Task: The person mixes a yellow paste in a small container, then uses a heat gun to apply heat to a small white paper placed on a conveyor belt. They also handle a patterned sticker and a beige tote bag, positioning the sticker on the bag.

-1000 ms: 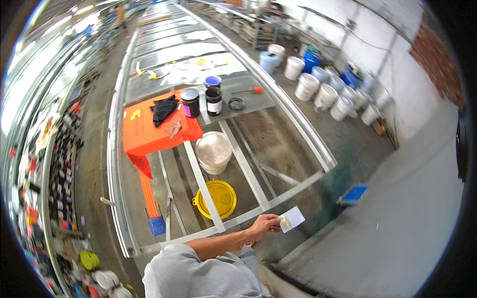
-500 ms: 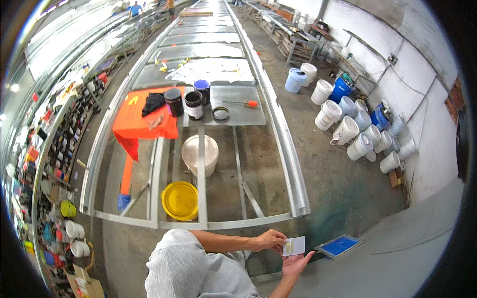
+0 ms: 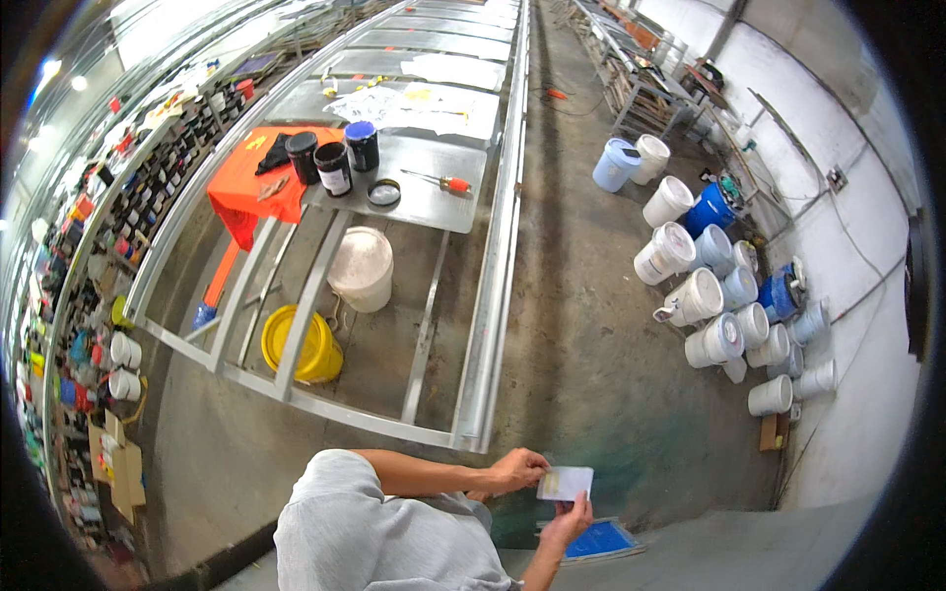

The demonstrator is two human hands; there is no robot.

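A small white card (image 3: 567, 483) with pale yellowish marks on its left part is held out in front of me, low in the view. Its left edge is pinched between the fingers of my left hand (image 3: 514, 471). From below, my right hand (image 3: 568, 522) grips the lower edge, its fingers partly hidden by the card. Just beyond that hand, a framed blue panel (image 3: 601, 539) lies low down, partly covered by my wrist.
A long metal rack (image 3: 325, 404) runs away ahead, bearing an orange cloth (image 3: 246, 187), dark jars (image 3: 333, 172) and a screwdriver-like tool (image 3: 443, 182). Beneath are a white bucket (image 3: 362, 271) and a yellow tub (image 3: 313, 355). Several buckets (image 3: 690, 295) line the right wall.
My view has swung to the right, so the rack sits further left. My right hand, flat under the card before, now has its fingers closed on it. The card has tilted.
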